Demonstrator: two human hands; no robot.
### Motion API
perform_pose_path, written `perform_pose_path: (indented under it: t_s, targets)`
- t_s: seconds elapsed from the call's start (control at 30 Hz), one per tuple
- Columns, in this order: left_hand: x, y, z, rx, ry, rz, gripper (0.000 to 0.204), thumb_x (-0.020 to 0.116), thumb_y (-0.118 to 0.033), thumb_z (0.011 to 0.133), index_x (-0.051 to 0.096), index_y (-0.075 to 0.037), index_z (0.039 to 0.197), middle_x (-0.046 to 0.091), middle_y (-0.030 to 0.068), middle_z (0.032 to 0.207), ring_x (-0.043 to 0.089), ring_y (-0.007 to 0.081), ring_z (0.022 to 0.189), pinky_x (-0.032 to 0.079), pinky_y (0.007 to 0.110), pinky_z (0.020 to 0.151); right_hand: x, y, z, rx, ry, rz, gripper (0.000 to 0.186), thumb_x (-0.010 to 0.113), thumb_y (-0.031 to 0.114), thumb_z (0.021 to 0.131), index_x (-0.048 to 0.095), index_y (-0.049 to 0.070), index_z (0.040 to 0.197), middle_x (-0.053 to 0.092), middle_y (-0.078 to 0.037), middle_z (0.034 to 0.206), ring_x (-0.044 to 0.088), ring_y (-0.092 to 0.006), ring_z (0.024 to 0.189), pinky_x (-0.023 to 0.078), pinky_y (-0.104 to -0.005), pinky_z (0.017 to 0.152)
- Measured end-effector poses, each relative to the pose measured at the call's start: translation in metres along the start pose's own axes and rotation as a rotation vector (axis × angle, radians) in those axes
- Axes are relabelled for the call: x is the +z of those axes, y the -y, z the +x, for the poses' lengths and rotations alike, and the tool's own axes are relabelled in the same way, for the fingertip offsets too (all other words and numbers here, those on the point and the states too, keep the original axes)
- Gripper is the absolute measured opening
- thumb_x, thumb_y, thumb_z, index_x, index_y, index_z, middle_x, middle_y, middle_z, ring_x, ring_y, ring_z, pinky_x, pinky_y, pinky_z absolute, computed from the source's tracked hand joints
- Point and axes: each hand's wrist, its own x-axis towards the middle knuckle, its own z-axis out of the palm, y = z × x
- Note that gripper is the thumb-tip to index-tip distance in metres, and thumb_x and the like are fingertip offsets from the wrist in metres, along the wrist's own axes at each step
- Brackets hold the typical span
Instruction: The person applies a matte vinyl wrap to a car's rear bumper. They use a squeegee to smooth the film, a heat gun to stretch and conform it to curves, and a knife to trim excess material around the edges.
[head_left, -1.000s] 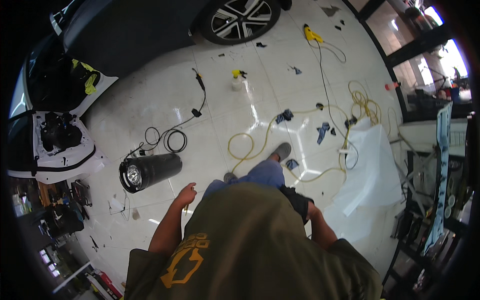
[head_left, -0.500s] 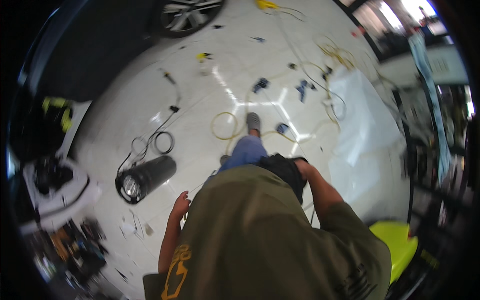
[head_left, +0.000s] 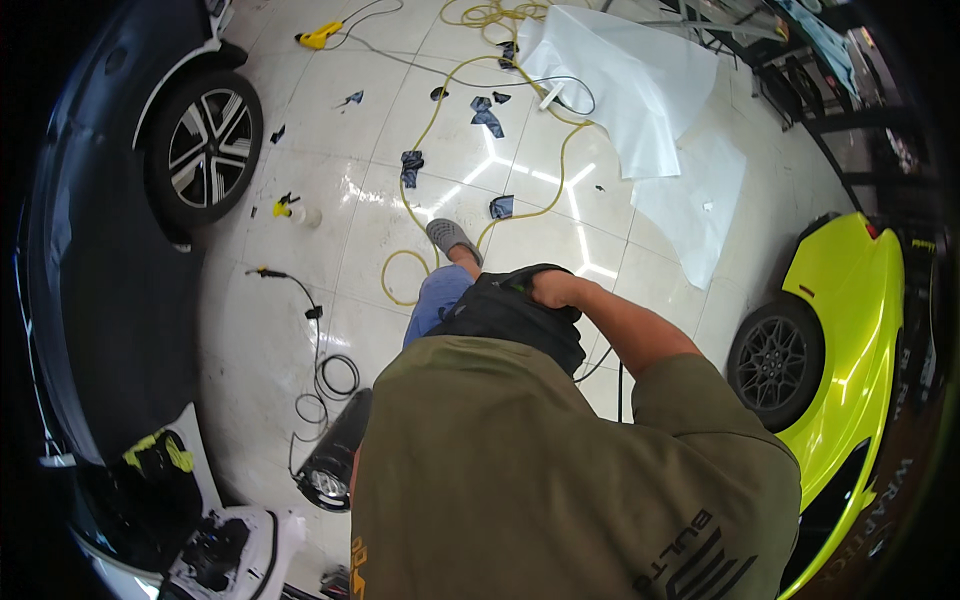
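My right hand (head_left: 553, 288) reaches into the open top of a black waist pouch (head_left: 515, 318) at my front. Its fingers are down inside the pouch and hidden, so whether they hold anything does not show. A small green bit shows at the pouch's opening beside the hand. My left hand is out of sight behind my olive shirt (head_left: 520, 450). One foot in a grey clog (head_left: 452, 240) is stepped forward on the tiles, near a yellow hose (head_left: 405, 300).
A dark car (head_left: 110, 250) stands left, a lime-green car (head_left: 845, 320) right. A black cylinder lamp (head_left: 340, 450) with a coiled cable lies left. White sheeting (head_left: 610, 90), dark scraps (head_left: 487, 118), a spray bottle (head_left: 290, 207) and a yellow tool (head_left: 318, 37) lie on the floor.
My view has turned and moved forward, bringing the green car into sight. My right hand has gone from the pouch's side into its opening. My left hand has left the view.
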Motion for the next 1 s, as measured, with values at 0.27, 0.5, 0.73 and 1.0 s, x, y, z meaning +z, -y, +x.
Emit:
perform_pose_path:
  t_s: [0.27, 0.5, 0.73, 1.0]
  targets:
    - [-0.03, -0.091, 0.024, 0.267, -0.059, 0.347, 0.056, 0.057, -0.005, 0.085, 0.046, -0.001, 0.14, 0.053, 0.0181, 0.136, 0.053, 0.027, 0.125, 0.041, 0.033, 0.104, -0.011, 0.037, -0.027, 0.042, -0.167, 0.123, 0.04, 0.047, 0.026, 0.09, 0.069, -0.006, 0.1, 0.066, -0.028, 0.104, 0.063, -0.0415, 0.1, 0.048, -0.0461, 0.09]
    - [0.032, -0.237, -0.016, 0.462, -0.026, 0.311, 0.052, 0.051, -0.003, 0.085, 0.048, -0.005, 0.137, 0.054, 0.0211, 0.134, 0.053, 0.0322, 0.124, 0.04, 0.035, 0.105, -0.02, 0.047, -0.001, 0.288, 0.183, 0.748, 0.042, 0.052, 0.03, 0.088, 0.069, 0.0, 0.112, 0.067, -0.021, 0.117, 0.064, -0.0313, 0.104, 0.048, -0.0433, 0.092]
    - [0.023, -0.14, -0.027, 0.458, -0.204, 0.464, 0.052, 0.051, -0.006, 0.083, 0.049, -0.004, 0.135, 0.055, 0.0202, 0.127, 0.054, 0.0356, 0.115, 0.044, 0.041, 0.1, 0.094, -0.085, 0.006, -0.068, -0.22, 0.655, 0.042, 0.051, 0.029, 0.096, 0.062, -0.005, 0.118, 0.065, -0.02, 0.118, 0.061, -0.0299, 0.104, 0.045, -0.0389, 0.096]
    - [0.059, -0.001, -0.066, -0.045, -0.3, 0.068, 0.053, 0.049, -0.005, 0.083, 0.05, -0.005, 0.136, 0.054, 0.0228, 0.13, 0.053, 0.0371, 0.12, 0.044, 0.043, 0.101, 0.018, -0.052, 0.005, -0.37, 0.076, 0.36, 0.036, 0.056, 0.023, 0.091, 0.062, 0.003, 0.12, 0.067, -0.016, 0.115, 0.065, -0.0322, 0.102, 0.05, -0.0433, 0.09]
